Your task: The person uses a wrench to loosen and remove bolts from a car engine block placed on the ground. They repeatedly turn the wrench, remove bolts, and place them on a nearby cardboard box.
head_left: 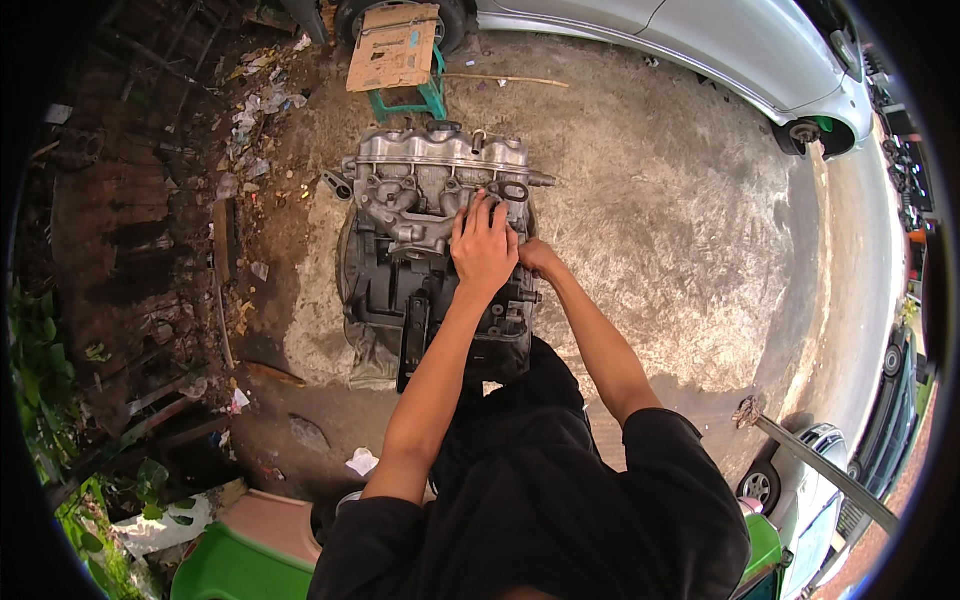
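A car engine (383, 290) stands on the ground in front of me, its dark block below a silvery ribbed valve cover (425, 150). My left hand (484, 248) lies on the right part of the grey metal manifold (405, 222), its fingers stretched out toward the valve cover. Close beside it, my right hand (541, 258) is at the engine's right side with its fingers curled in. Whatever those fingers hold, if anything, is hidden. A dark upright bracket (413, 335) is on the near side of the block, next to my left forearm.
Beyond the engine, a green stool (432, 97) bears a cardboard sheet (398, 50) with a long metal tool on it. A silver car (690, 50) stands at the far right, one wheel off. Litter and wood lie leftward; a green plastic chair (235, 568) is at lower left.
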Demonstrator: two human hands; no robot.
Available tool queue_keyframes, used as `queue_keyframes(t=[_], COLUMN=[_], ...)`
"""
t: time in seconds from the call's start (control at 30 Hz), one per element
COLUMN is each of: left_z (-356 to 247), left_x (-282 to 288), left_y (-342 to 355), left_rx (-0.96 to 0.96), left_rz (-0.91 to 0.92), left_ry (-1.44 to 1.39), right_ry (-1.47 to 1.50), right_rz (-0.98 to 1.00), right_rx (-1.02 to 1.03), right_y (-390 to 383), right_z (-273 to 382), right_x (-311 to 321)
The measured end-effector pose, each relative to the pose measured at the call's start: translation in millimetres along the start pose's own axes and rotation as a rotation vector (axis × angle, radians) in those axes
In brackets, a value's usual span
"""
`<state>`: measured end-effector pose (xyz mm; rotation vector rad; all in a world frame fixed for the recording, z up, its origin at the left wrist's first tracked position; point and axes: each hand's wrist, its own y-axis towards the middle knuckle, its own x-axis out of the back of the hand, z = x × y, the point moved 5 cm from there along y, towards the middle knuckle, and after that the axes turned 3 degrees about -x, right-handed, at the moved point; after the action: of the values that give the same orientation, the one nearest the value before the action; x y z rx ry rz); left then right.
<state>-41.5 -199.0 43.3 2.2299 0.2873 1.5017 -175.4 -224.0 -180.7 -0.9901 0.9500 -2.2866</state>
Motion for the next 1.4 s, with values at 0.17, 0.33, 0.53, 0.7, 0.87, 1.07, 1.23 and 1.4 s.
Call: queue_keyframes(t=[0.17, 0.33, 0.53, 0.7, 0.87, 1.07, 1.23, 1.4], left_z=[-1, -1, -2, -1, -1, -1, -2, -4], left_x=[1, 2, 5, 4, 3, 3, 4, 5], left_y=[1, 2, 3, 3, 4, 3, 4, 5], left_rx=[-0.015, -0.008, -0.018, -0.017, -0.002, -0.014, -0.017, -0.005], left_rz=[-0.031, -0.033, -0.047, -0.048, -0.036, -0.04, -0.045, -0.045], left_ry=[-0.014, -0.018, -0.03, -0.047, -0.021, 0.003, 0.008, 0.024], right_ry=[0.411, 0.568, 0.582, 0.736, 0.91, 1.299, 1.824, 2.01], right_rz=[0.002, -0.036, 0.016, 0.053, 0.062, 0.273, 0.189, 0.089], right_rx=[-0.254, -0.198, -0.162, -0.221, -0.2, -0.323, -0.435, -0.489], right_y=[-9, -7, 2, -8, -31, -29, -26, -40], right_z=[-3, -11, -13, -12, -2, -27, -36, -24], right_x=[1, -6, -6, -7, -1, -15, -46, -49])
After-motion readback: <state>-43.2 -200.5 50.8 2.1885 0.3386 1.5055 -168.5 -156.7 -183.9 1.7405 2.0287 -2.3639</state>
